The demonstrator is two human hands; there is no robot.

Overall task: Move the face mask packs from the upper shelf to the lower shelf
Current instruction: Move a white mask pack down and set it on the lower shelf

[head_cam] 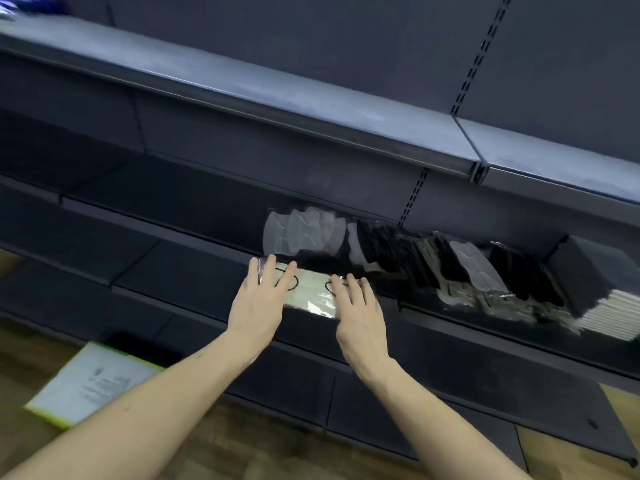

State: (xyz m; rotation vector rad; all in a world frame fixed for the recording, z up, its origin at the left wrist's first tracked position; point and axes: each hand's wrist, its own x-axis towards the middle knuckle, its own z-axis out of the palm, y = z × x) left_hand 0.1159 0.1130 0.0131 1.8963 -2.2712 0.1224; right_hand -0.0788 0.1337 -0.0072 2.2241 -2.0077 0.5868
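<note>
Wooden floor [221,441] nearest the camera, with a white sheet edged in yellow-green [88,381] lying on it at the left.
Left hand [258,306] and right hand [360,315]: both reach forward, palms down, fingers [289,277] straight and slightly spread, resting flat on one face mask pack [311,294].
Face mask pack, clear wrapper, pale contents with black ear loops: lies flat at the front edge of the lower shelf [194,271], between and under the two hands.
Row of further mask packs [398,254]: white and black, standing on the same shelf just behind and to the right of the hands, leaning against one another.
Stack of dark-covered pads with white edges [602,292]: right end of the row.
Upper shelf [277,88]: grey, dusty, farthest back; a blurred blue-white item [20,5] at its left end cannot be identified.
</note>
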